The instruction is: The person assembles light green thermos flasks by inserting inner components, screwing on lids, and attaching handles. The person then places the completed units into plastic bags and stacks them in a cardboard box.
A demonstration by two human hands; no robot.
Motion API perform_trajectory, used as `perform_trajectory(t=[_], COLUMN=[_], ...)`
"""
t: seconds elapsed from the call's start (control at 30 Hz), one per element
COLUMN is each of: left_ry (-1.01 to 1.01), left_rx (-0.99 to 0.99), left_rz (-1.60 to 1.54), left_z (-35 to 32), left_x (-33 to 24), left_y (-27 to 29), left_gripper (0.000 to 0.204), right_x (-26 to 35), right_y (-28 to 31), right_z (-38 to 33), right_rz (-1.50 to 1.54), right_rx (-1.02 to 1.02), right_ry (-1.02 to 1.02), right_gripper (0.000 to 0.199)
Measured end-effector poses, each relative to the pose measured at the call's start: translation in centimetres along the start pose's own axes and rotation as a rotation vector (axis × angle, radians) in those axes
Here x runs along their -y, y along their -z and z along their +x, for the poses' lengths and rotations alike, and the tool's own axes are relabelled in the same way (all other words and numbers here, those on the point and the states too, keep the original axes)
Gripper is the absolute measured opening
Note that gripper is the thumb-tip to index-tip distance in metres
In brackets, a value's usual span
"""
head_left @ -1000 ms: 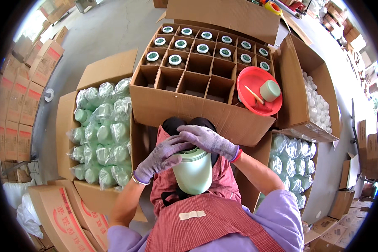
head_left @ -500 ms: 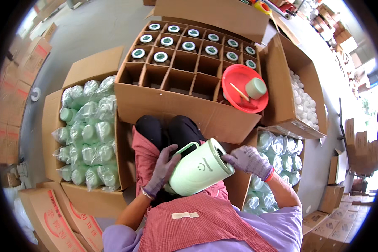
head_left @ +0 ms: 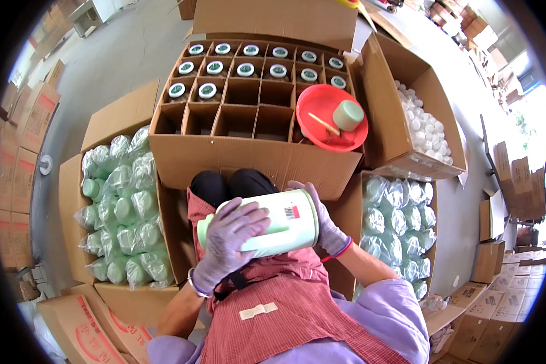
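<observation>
Above my lap a pale green insulated jug (head_left: 288, 209) lies on its side, its base to the right and its narrower end to the left. A handle and a small red-and-white sticker show on its upper side. My left hand (head_left: 233, 233), in a thin grey-purple glove, is wrapped over the jug near its narrower end and handle. Around the base end curls my right hand (head_left: 324, 221), gloved too, with some fingers hidden behind the jug. Both hands are closed on it.
Ahead stands a divided carton (head_left: 242, 153) with several white-lidded jars in its cells. A red basin (head_left: 309, 103) on its right corner holds a pale green cup (head_left: 348, 115) and a small stick (head_left: 323, 124). Plastic-wrapped green items (head_left: 125, 210) fill a left carton; another (head_left: 400, 221) stands right, below white caps (head_left: 428, 130).
The jug has turned from tilted, opening up at the right, to lying sideways with its base right. My right hand has moved from the opening to the base; my left now lies over the jug.
</observation>
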State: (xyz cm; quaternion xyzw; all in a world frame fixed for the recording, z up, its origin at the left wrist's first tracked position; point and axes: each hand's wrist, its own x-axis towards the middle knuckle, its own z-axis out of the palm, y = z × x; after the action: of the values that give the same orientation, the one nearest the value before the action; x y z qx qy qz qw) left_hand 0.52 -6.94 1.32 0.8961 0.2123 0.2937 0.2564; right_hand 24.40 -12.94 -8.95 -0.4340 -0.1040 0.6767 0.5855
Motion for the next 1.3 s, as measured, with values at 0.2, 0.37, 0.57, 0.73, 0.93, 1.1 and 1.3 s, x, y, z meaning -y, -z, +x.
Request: perform_trajectory(t=[0.2,0.37,0.57,0.73,0.93,1.1,1.3], left_ry=[0.375,0.084,-0.071,0.246,-0.076,0.162,0.862], left_rx=[-0.163,-0.121,-0.077,-0.126,-0.11,-0.302,-0.547], left_rz=[-0.46,-0.131,0.108,-0.273,0.184,-0.044,-0.744], left_z=[-0.9,0.9,1.9,1.3,2.7,0.9,-6.3], left_x=[2.4,2.4,1.1,3.8,1.5,3.9,8.4], left_y=[0.3,1.0,0.2,0.0,-0.4,0.3,1.5], left_gripper=[0.04,0.039,0.049,0.034,0.031,0.028,0.04], right_x=[5.0,3.4,1.8,2.4,1.4,2.5,13.7], right_y=[-4.9,-3.8,-1.9,-1.2,-3.3,-3.7,-1.6], right_z=[-1.9,0.2,1.9,0.6,-0.2,0.0,3.1], right_rz=[-0.997,-0.403,-0.096,-0.518,-0.077,-0.653,-1.659], right_rx=[0.51,0.105,0.141,0.08,0.148,0.157,-0.138], right_ry=[0.94,0.286,0.069,0.428,0.251,0.51,0.898], right_gripper=[0.05,0.055,0.057,0.053,0.058,0.056,0.015])
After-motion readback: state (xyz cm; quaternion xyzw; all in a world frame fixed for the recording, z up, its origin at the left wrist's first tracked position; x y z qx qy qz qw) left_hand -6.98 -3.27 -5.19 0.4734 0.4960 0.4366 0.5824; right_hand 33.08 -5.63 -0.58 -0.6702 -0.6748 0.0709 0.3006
